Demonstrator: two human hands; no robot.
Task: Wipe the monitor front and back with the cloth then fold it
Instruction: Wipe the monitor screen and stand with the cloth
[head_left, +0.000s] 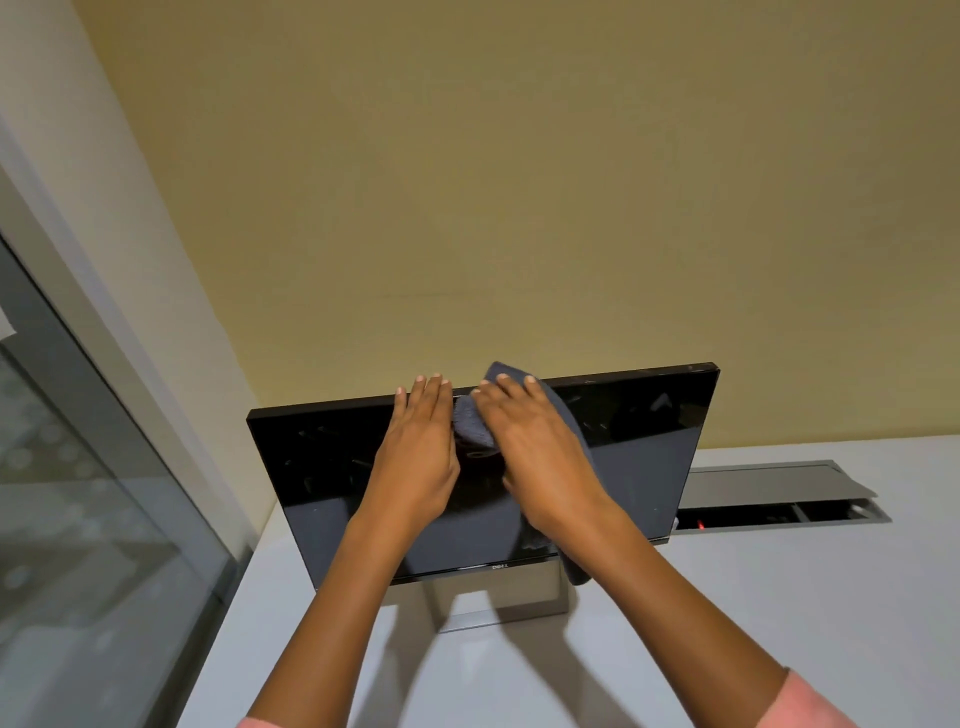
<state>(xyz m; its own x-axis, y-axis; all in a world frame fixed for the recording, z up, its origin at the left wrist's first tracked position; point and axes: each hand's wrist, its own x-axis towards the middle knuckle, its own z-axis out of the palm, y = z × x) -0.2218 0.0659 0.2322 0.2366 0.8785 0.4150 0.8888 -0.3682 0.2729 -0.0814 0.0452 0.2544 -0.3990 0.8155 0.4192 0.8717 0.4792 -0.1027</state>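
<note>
The monitor (623, 441) stands near the desk's (779, 597) back-left corner, screen toward the person. The left hand (418, 447) lies flat on the glass, fingers straight and reaching the top edge, probably to steady the panel. Just beside it, the right hand (535, 452) presses the cloth (475, 428) against the upper screen with fingers extended, the cloth's tail hanging under the wrist.

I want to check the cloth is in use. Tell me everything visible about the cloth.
The cloth is dark grey-blue, soft and fuzzy-looking, bunched against the upper middle of the monitor's black screen. The right hand presses it flat with straight fingers; one corner pokes above the top edge, and a tail hangs below the wrist near the bottom bezel.
</note>
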